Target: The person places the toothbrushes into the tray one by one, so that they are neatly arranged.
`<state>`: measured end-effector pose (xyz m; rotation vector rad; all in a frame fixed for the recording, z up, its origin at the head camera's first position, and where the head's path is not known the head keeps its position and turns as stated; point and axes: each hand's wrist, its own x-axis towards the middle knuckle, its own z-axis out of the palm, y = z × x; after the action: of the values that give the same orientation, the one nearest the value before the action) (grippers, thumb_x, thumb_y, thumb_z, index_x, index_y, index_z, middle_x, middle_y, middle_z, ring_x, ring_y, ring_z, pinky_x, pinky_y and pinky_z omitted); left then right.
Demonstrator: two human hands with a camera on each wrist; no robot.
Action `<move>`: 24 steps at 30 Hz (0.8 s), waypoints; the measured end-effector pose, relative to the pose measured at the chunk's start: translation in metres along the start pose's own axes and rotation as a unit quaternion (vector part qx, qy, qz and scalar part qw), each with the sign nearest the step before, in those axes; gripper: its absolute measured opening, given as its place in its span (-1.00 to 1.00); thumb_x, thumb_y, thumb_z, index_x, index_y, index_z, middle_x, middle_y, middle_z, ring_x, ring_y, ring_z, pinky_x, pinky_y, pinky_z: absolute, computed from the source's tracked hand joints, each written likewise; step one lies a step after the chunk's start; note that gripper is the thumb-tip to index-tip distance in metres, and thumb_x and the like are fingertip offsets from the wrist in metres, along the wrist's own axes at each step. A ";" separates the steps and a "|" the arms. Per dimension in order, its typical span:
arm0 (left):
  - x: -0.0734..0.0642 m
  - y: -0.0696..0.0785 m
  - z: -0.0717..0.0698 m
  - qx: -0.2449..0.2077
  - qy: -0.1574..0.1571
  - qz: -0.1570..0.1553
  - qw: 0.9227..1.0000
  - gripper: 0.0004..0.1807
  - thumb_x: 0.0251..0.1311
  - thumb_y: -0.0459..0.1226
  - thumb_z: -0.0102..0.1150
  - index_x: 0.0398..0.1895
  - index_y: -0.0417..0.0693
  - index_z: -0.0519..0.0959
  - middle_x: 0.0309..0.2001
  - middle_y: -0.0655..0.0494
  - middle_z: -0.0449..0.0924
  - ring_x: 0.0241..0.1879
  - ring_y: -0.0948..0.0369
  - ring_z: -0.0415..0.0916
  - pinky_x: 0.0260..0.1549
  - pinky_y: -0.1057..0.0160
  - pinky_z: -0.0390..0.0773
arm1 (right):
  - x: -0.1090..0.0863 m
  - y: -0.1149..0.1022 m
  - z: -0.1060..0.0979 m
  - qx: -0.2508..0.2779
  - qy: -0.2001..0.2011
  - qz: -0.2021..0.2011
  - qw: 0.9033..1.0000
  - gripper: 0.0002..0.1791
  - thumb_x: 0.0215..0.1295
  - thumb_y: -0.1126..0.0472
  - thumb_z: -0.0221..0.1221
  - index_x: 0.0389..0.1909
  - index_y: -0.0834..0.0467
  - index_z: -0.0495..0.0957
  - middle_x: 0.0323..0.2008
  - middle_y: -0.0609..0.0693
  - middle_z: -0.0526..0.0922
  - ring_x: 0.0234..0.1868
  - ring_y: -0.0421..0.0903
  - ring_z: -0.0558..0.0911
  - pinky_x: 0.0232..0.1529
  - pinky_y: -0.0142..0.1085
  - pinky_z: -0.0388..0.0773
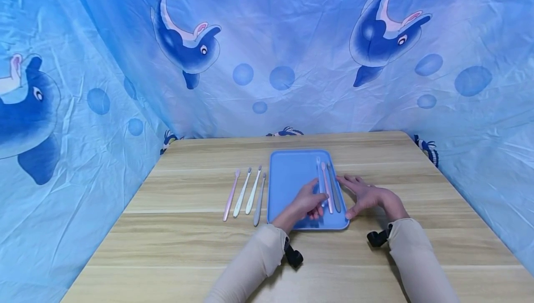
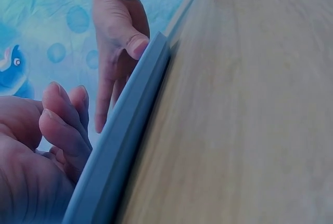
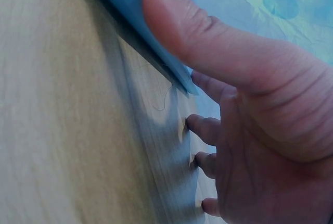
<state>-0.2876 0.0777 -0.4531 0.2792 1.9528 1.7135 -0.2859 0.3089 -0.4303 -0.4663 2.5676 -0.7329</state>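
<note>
A blue tray [image 1: 289, 168] lies on the wooden table. Along its right side are three toothbrushes: a pale blue one [image 1: 318, 160], a pink one [image 1: 325, 178] and a dark grey-blue one [image 1: 334, 189]. My left hand [image 1: 305, 201] is over the tray, two of its fingertips spread apart at the pale blue handle, partly covering it. Its other fingers curl loosely, as the left wrist view shows them behind the tray's rim [image 2: 127, 125]. My right hand [image 1: 367, 196] stands at the tray's right edge with fingers spread, the thumb [image 3: 192, 31] against the rim.
Left of the tray, several more toothbrushes lie in a row: a pink one [image 1: 231, 196], two whitish ones [image 1: 242, 194] and a grey-blue one [image 1: 259, 201]. A blue curtain [image 1: 258, 39] printed with dolphins hangs behind the table [image 1: 167, 247]. Dark devices [image 1: 294, 255] sit on both wrists.
</note>
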 end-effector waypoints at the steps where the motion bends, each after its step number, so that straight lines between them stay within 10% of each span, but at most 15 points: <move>1: 0.000 -0.001 0.001 0.000 0.000 0.001 1.000 -0.19 0.39 -0.30 0.07 0.63 0.08 -0.04 -0.80 0.13 0.44 -0.89 0.32 0.29 -0.92 0.40 0.29 | 0.000 0.000 0.000 0.000 0.000 0.000 1.000 0.44 -0.17 -0.32 0.49 0.62 0.08 -0.16 0.57 0.41 -0.28 0.52 0.57 -0.32 0.29 0.65 -0.25; 24: 0.003 -0.004 0.009 0.048 0.044 -0.040 0.997 -0.14 0.38 -0.27 0.11 0.63 -0.10 -0.11 -0.80 0.11 0.44 -0.88 0.30 0.29 -0.91 0.40 0.31 | 0.001 0.001 0.000 -0.008 0.001 -0.003 1.000 0.44 -0.15 -0.32 0.49 0.61 0.10 -0.17 0.57 0.43 -0.27 0.50 0.60 -0.33 0.27 0.67 -0.30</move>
<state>-0.2848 0.0857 -0.4577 0.1608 2.0847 1.6095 -0.2863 0.3092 -0.4313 -0.4798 2.5773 -0.7150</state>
